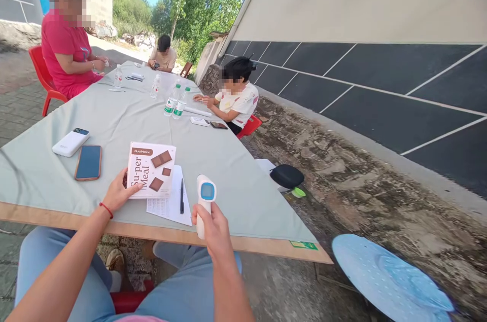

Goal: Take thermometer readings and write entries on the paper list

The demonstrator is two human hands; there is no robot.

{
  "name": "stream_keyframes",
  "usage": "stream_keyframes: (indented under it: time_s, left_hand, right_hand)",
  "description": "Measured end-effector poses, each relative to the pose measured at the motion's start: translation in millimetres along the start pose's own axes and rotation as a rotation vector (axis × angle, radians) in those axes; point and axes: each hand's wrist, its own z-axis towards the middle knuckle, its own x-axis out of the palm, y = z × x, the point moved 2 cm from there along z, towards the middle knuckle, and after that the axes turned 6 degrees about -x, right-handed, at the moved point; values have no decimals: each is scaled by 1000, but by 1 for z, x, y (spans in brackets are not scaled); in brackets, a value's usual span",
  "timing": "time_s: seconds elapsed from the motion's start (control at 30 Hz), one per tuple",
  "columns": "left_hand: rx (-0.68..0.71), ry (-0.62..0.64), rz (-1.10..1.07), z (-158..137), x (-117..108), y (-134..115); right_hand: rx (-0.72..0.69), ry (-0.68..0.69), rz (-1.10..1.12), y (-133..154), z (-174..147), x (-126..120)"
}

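Observation:
My left hand (120,191) grips the lower left corner of a white and brown "Su-per Meal" box (162,177), its thumb across the printed front. The box stands tilted over the edge of a printed sheet of paper (167,211). Wrapped round the handle of a white infrared thermometer (204,210) is my right hand (215,228). The thermometer is upright near the table's front edge, its blue-framed screen (207,190) facing me. A black pen (181,196) lies on the paper between the two hands.
A phone (88,163) and a white power bank (71,142) lie left on the cloth-covered table (243,195). Water bottles (178,103) stand farther back. Several people sit around the table. At right are a black case (286,176) and a light blue hat (388,279).

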Motion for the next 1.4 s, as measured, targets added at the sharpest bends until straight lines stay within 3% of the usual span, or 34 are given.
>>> stream_keyframes:
  time_s: [0.2, 0.33, 0.43, 0.53, 0.63, 0.73, 0.9, 1.03, 1.17, 1.27, 1.33, 1.4]
  left_hand:
    - [9, 15, -38, 1, -1, 0]
    - [-8, 13, -54, 1, 0, 1]
    - [-5, -16, -37, 1, 0, 3]
    - [32, -25, -40, 1, 0, 7]
    - [53, -39, -62, 1, 1, 9]
    - [69, -117, -59, 1, 0, 11]
    - [105, -426, -36, 6, -7, 20]
    - [90, -595, 49, 12, -13, 29]
    - [214, -704, 204, 9, -12, 25]
    - [324, -781, 321, -4, -9, 15]
    - [386, -669, 402, -12, -3, 6]
    - [451, -424, 503, -16, 10, -3]
  right_hand:
    - [-30, -99, -259, -32, 43, -54]
    - [77, -122, -846, -61, 74, -80]
    - [152, -15, -1159, -76, 89, -93]
    - [183, 70, -1281, -84, 97, -102]
    - [103, 21, -1371, -84, 100, -100]
    - [-170, -3, -1360, -81, 101, -76]
    - [-576, 376, -1180, -81, 103, -11]
    - [-732, 499, -1218, -80, 114, 9]
    - [-785, 592, -1254, -71, 123, 2]
    - [-722, 592, -1201, -66, 126, -9]
    - [-619, 426, -1071, -65, 125, -15]
    - [-481, 173, -831, -66, 122, -16]
